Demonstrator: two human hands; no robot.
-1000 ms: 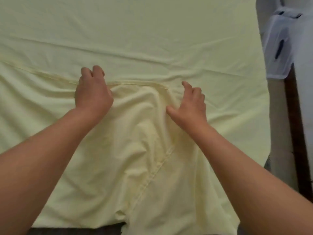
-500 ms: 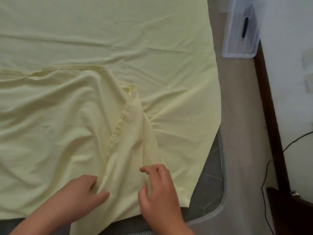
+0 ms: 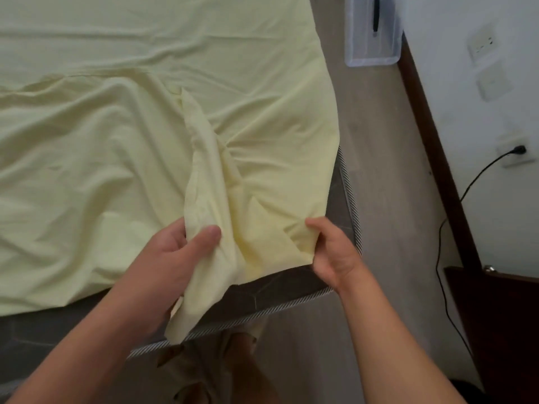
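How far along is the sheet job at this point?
Done: the sheet lies spread over most of the mattress, wrinkled. In hand: the left hand grips a bunched fold; the right hand pinches the sheet's edge. Left: the near corner is bare, and the wrinkles probably need smoothing.

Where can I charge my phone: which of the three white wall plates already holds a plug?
The lowest white wall plate: a black plug with its cable sits in it; the two plates above hold none.
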